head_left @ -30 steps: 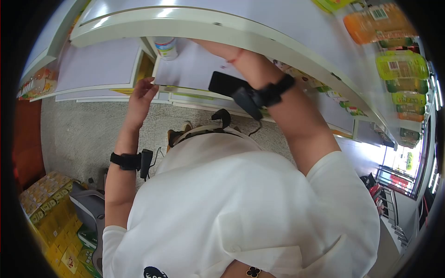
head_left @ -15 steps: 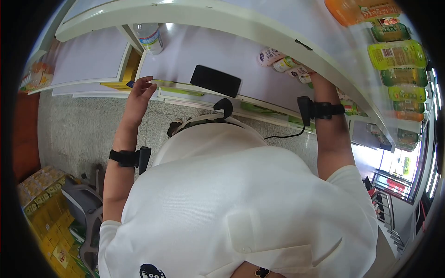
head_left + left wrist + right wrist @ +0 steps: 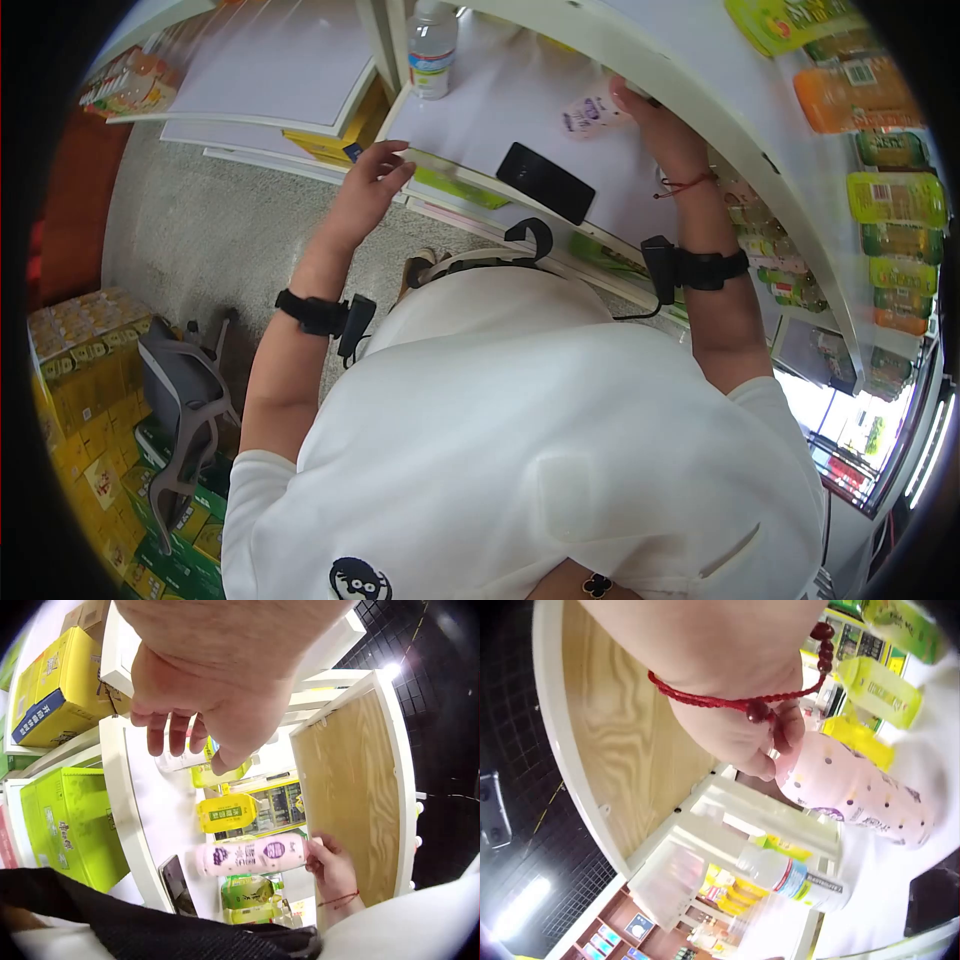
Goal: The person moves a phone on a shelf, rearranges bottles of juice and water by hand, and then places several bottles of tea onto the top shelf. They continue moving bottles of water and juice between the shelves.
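Observation:
My right hand [image 3: 668, 130] grips a pink drink bottle [image 3: 251, 855] by its cap end, over the white shelf [image 3: 470, 125]. In the right wrist view the pink bottle [image 3: 855, 791] tilts, its base pointing away from the fingers. My left hand [image 3: 370, 190] hovers by the front corner of that shelf, fingers loosely bent and holding nothing. Seen from the left wrist, the left hand [image 3: 217, 697] hangs over the shelf with its fingers apart. A black phone [image 3: 546, 183] lies along the shelf's front edge. A clear bottle with a blue label [image 3: 432, 62] stands at the shelf's left end.
An upper shelf edge [image 3: 690, 95] arches over the right hand. On the upper shelf at right stand green and orange bottles [image 3: 890, 195]. More bottles lie on the lower shelf, including a yellow one [image 3: 227, 813]. Behind at left are a grey chair [image 3: 180, 375] and yellow cartons [image 3: 85, 400].
My right hand went from deep under the upper shelf to the pink bottles at right, then came back leftward holding one. The left hand stays near the shelf corner.

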